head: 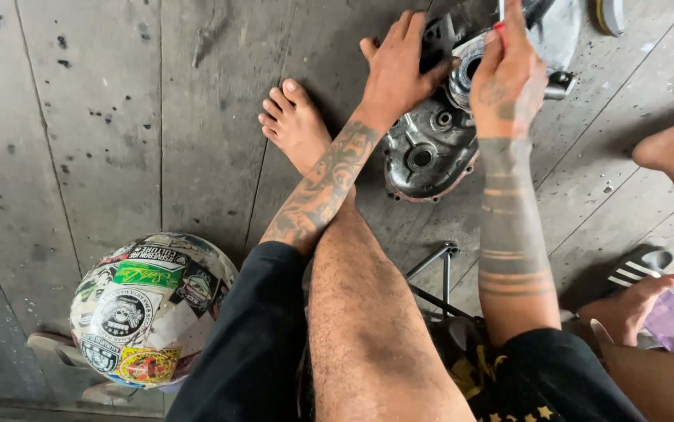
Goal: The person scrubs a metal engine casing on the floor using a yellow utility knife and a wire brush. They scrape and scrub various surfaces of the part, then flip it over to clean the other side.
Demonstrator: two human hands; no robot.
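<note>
Resting on the grey concrete floor [102, 117], the dull grey cast-metal engine cover [429, 152] with its round bores lies just beyond the person's bare left foot [298, 125]. The left hand [399, 70] lies on the cover's upper left side, fingers spread over the casting and the thumb stretched toward the round opening at its top, so it is pressing or steadying the cover more than closing around it. The right hand [509, 74] hovers over the cover's upper right part, fingers drawn narrow and pinched together around a small slim object with a red tip [499, 25]; what that object is cannot be made out. Both forearms carry dark tattoos. Down at the lower left, a rounded white helmet covered in coloured stickers [149, 309] sits on the floor, well apart from the cover. A thin black metal frame [438, 262] lies near the person's knee. At the right edge, another bare foot [634, 305] rests on a black sandal with white stripes [641, 266].
</note>
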